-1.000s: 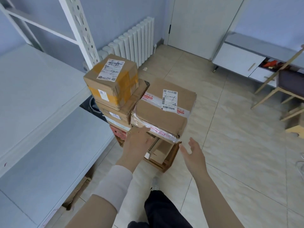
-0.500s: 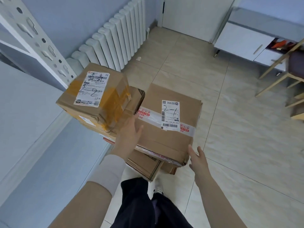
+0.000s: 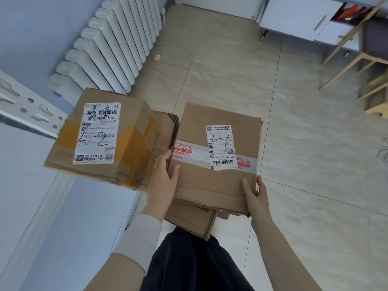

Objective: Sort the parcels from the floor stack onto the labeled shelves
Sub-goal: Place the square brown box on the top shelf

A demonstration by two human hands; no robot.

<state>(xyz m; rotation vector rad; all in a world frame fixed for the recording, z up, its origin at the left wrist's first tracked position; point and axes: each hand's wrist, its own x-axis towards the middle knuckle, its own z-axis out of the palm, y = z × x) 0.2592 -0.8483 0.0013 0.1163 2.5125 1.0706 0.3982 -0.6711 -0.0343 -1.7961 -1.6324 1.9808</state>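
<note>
Head view, looking down on the floor stack. Flat parcel [image 3: 212,185], brown carton with red-and-white tape across its top, sits at the top of the right-hand pile, above lower cartons [image 3: 190,219] whose near edges stick out beneath it; cannot tell whether it is lifted clear of them. White shipping label [image 3: 221,147] on its top face carries handwritten "2-1". Left hand [image 3: 162,179] grips the parcel's left edge: thumb lies on the top face, fingers go down into the gap beside the neighbouring box. Right hand [image 3: 255,194] grips the near right corner: thumb on top, fingers curled round the right side. Tall parcel [image 3: 134,143], with yellow tape and a label marked "2-2", stands just left of the flat one, touching or nearly touching it, and higher. Perforated white shelf post [image 3: 25,106] and pale shelf board [image 3: 69,227] at left. White radiator [image 3: 109,45] along the wall behind the stack. Beige tiled floor [image 3: 304,143] to the right.
</note>
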